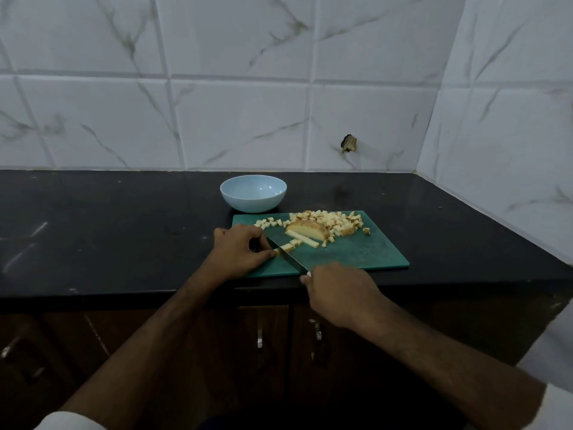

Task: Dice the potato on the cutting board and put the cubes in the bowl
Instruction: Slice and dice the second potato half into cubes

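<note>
A person's right hand [339,293] curls around the handle of a knife [286,255] at the near edge of a green cutting board [356,252]; the handle itself is hidden inside the grip. The blade runs diagonally up and left across the board's near-left corner. There the left hand [240,248], fingers bent, pinches a short potato strip [286,247] against the board, with the blade set down across that strip just beside the fingertips.

Farther onto the board lies a potato half [307,230], cut face down and skin up, with a long cut stick [302,238] resting along its near side. A heap of potato cubes [335,223] spreads behind and to the right of the half, reaching toward the board's far edge, and a smaller scatter trails to the left. One cube sits apart near the right side. The near-right part of the board is bare.

Beyond the board's far-left corner, close to it but not touching, stands a pale blue bowl [253,193]; nothing shows inside it.

The board rests on a black stone counter [108,231] whose front edge runs just below the hands, above dark wooden cabinet doors [263,336] with metal handles. White marble-patterned wall tiles [217,88] rise behind the counter and along the right side, meeting in a corner.
</note>
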The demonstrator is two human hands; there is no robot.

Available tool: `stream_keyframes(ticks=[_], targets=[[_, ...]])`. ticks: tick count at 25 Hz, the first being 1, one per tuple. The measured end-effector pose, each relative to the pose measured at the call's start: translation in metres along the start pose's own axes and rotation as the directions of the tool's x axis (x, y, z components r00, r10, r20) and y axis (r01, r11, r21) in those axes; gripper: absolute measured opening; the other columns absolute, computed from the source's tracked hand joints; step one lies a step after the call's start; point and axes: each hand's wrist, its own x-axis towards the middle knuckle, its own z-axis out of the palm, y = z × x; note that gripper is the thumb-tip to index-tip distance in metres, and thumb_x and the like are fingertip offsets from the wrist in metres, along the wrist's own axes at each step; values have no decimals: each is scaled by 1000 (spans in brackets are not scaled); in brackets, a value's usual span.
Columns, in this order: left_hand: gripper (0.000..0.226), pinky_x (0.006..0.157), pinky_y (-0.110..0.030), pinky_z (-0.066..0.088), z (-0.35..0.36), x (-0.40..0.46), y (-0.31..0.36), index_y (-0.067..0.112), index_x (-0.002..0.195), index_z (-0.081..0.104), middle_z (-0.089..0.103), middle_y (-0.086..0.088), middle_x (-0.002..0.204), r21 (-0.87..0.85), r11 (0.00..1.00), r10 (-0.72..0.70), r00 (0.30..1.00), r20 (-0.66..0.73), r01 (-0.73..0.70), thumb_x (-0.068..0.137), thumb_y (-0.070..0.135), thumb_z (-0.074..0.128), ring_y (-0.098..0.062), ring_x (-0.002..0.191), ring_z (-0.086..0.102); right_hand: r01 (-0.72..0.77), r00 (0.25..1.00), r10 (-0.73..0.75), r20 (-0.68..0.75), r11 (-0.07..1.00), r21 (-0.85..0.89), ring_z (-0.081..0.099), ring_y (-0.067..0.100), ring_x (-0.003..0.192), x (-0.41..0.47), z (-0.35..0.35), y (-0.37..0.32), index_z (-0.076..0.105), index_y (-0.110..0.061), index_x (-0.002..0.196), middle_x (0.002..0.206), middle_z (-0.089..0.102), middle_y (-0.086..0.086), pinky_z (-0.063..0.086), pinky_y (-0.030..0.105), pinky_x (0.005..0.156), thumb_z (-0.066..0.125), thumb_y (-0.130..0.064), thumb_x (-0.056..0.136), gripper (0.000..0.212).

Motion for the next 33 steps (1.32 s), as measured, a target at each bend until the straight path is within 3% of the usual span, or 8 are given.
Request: stream_keyframes(ticks=[4,7,13,22,25,29,33], targets=[[21,84,-35,22,-1,-1,1,32,70,64,67,19,81,5,1000,6,1000,12,-6,83,43,76,1,91,56,-48,999,47,23,999,21,61,18,88,19,-11,-4,59,-16,103,91,59,1,51,41,84,36,-43,109,37],[23,82,-35,22,-2,-2,2,30,69,64,65,17,78,10,1000,-2,1000,-2,2,83,42,76,0,87,56,-50,999,50,4,998,36,61,20,92,21,-23,-3,60,-16,108,89,55,-1,51,41,85,35,-44,109,38],[12,85,-33,19,-1,1,0,30,77,70,66,24,84,5,1000,-27,1000,9,27,85,36,77,3,94,51,-21,1000,21,-23,1000,5,58,16,83,10,-2,-8,59,-16,107,89,57,0,48,36,74,35,-43,109,36],[14,87,-37,21,0,1,-3,33,76,69,68,22,88,31,998,-54,999,1,53,83,41,77,2,96,54,34,999,-35,-9,998,-58,57,17,87,13,0,-1,57,-17,109,92,55,0,50,39,80,35,-43,109,34],[15,85,-37,22,0,-1,-2,33,76,67,68,21,88,42,998,-37,999,-7,37,83,42,77,1,94,54,49,998,-49,30,998,-29,53,11,81,3,-1,12,56,-19,99,89,55,-2,44,34,75,36,-44,109,34],[11,85,-37,24,0,-3,0,33,85,61,64,21,92,41,999,27,1000,-5,-27,88,35,72,2,95,53,-6,984,-20,179,990,141,54,11,70,-9,-31,47,54,-24,85,79,55,-2,43,31,67,35,-49,108,39],[12,98,-42,28,3,-5,3,35,102,51,59,19,102,96,985,141,990,18,-142,97,27,58,0,101,52,-22,999,28,-40,986,164,52,12,69,-3,-57,90,51,-27,80,79,55,0,38,31,64,32,-50,109,41]])
